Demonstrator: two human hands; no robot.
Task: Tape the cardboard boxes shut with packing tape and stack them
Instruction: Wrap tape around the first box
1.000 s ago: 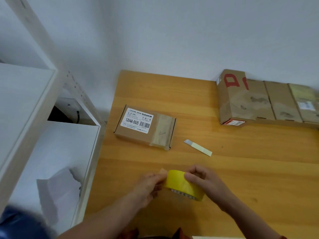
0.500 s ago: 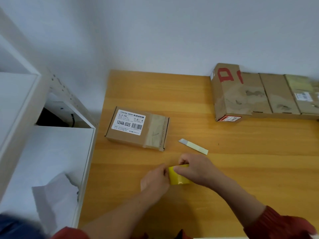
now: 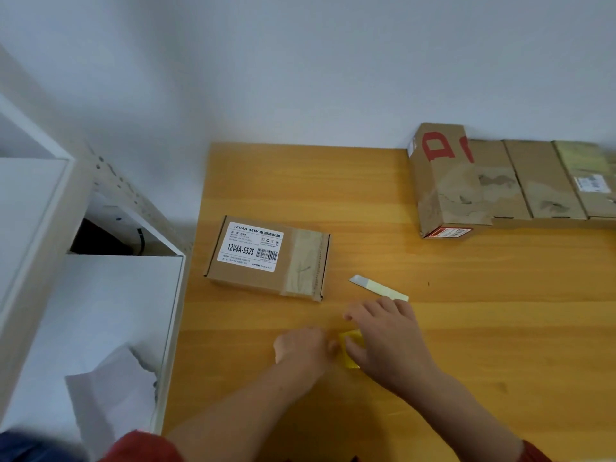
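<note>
A yellow roll of packing tape (image 3: 350,348) sits between my hands near the front of the wooden table (image 3: 500,311). My right hand (image 3: 383,341) covers most of the roll and grips it. My left hand (image 3: 306,345) is at the roll's left side, fingers curled at its edge, apparently pinching the tape end. A small cardboard box (image 3: 266,258) with a white label lies flat beyond my left hand, with tape across its right end. A row of larger cardboard boxes (image 3: 500,185) stands at the back right against the wall.
A small utility knife (image 3: 378,287) lies on the table just beyond my right hand. A white shelf unit (image 3: 83,295) stands left of the table, with crumpled white paper (image 3: 110,391) on it. A white wall runs behind.
My hands have moved the tape roll slightly forward on the table and my right hand now covers more of it. The camera view has shifted a little.
</note>
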